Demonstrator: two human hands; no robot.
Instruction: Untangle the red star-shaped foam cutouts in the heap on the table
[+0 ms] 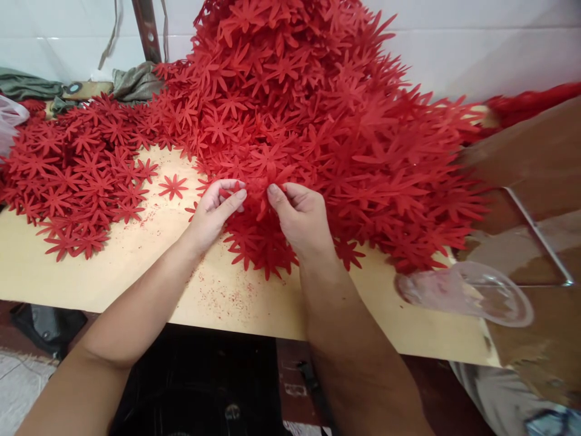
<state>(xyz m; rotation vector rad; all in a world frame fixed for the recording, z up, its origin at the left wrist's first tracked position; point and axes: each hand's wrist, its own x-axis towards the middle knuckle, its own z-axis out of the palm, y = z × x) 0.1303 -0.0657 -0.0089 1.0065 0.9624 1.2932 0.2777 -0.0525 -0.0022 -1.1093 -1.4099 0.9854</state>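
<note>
Both hands meet at the near edge of the large heap of red flower-shaped felt cut-outs (318, 115), which rises from the pale wooden tabletop (136, 272) toward the white wall behind; the left hand (213, 215) has thumb and forefinger pressed together on a small red piece, and the right hand (302, 221) pinches the neighbouring petals of the same clump, thumb on top; the step in hand looks like pulling single flowers apart where they cling together at the heap's rim. Judged from this, the next move calls for a light, steady tug with the fingertips, since the thin petals seem likely to snag on one another; a separated red flower (173, 186) lies alone on the bare wood just beside the left hand, and a flatter spread of red cut-out flowers (77, 175) lies well apart to the left. Exactly how many layers the fingers hold is hidden by the fingers themselves; the heap's top is cut off by the frame; a clear plastic object (472, 293) at the right edge is blurred and hard to identify; red crumbs dot the wood.
</note>
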